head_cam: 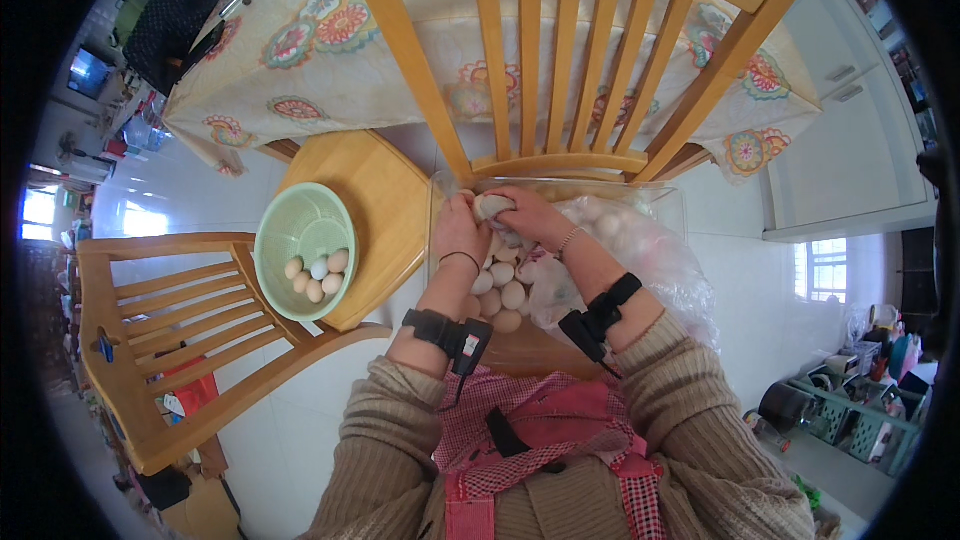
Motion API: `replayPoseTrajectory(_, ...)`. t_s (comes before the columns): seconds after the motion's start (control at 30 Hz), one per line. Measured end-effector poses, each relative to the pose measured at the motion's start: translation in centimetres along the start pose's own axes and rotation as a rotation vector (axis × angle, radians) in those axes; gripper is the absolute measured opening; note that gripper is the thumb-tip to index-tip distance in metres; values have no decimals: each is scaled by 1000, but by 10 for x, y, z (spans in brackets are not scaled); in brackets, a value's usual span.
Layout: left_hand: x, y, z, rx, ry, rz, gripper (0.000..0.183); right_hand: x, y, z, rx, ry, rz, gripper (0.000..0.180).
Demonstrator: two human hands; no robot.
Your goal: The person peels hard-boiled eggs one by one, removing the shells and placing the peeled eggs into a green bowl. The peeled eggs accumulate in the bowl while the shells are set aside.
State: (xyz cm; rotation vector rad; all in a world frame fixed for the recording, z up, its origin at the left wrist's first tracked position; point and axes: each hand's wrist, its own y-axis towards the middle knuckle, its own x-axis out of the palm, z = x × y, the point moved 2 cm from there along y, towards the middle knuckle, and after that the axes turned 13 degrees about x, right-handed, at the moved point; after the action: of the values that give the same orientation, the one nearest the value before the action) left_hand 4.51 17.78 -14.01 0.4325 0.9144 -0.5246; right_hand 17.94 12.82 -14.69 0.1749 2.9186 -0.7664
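My left hand (459, 231) holds an egg (478, 208), partly hidden by my fingers. My right hand (534, 216) grips a greyish cloth (496, 205) pressed against that egg. Both hands are close together over the far part of a clear plastic bin (660, 193), which rests on a wooden chair seat. Below my hands, several loose pale eggs (512, 295) lie in the bin. To their right, a clear plastic bag (667, 277) bulges with more eggs showing through it. A light green plastic colander (268, 270) on my left contains several eggs (316, 290).
The colander stands on another wooden chair's seat (382, 202), with its slatted back (195, 315) to the left. Directly ahead rises a slatted chair back (562, 60), before a table with a flowered tablecloth (330, 82). A white cabinet (847, 135) stands at far right.
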Motion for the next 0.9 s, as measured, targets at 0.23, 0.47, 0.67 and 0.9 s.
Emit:
replayPoseTrajectory(0.23,-2,-2,-2,-40,70,-76,37,2,11,4,-16,3,-30,40)
replayPoseTrajectory(0.47,-32,-6,14,108,-5,-48,40,-43,-86,-64,86,370,-77,46)
replayPoseTrajectory(0.67,-70,-66,84,89,-671,-633,28,-92,-220,-65,-8,405,-148,50)
replayPoseTrajectory(0.9,-4,-117,147,781,-565,-792,31,-88,-282,13,-39,-319,-98,48)
